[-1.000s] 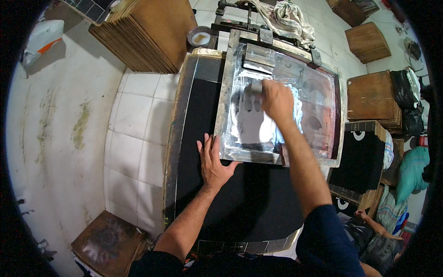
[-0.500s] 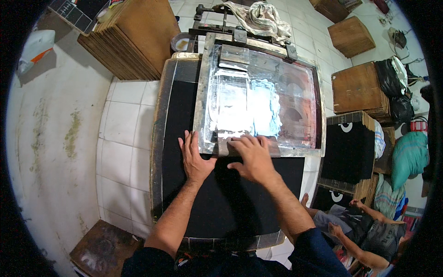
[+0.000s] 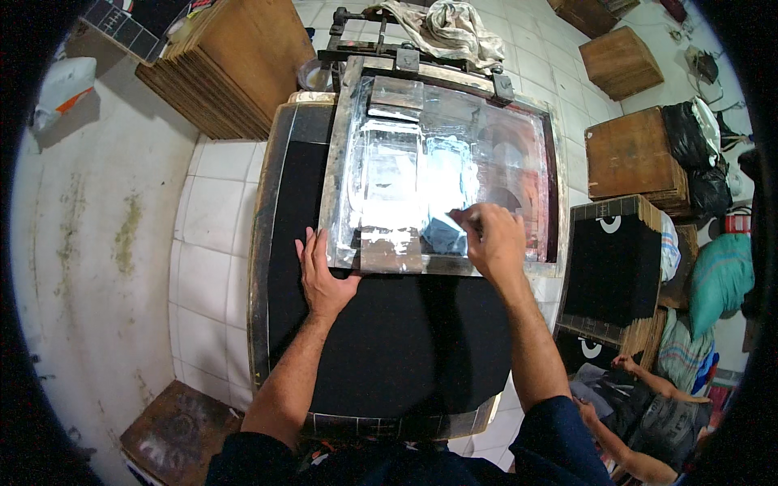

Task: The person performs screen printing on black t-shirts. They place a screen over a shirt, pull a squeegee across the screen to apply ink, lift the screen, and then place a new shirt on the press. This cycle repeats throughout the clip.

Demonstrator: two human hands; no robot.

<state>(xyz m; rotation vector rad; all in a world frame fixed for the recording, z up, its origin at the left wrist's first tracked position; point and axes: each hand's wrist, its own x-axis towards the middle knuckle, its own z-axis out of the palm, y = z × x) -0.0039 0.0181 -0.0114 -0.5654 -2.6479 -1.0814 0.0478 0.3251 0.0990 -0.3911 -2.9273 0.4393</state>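
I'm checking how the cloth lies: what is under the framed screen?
Black cloth shows past the left and near edges of the framed screen, lying on a board. What is directly beneath is covered, so whether the cloth continues there cannot be seen.

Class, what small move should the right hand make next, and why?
Perhaps push the flat piece forward along the blue patch: the right hand seems to hold it at the patch's near end, while the left hand touches the frame.

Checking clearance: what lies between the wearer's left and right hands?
The head view shows a brown squeegee at the screen frame's near edge and a pale flat piece at the right hand.
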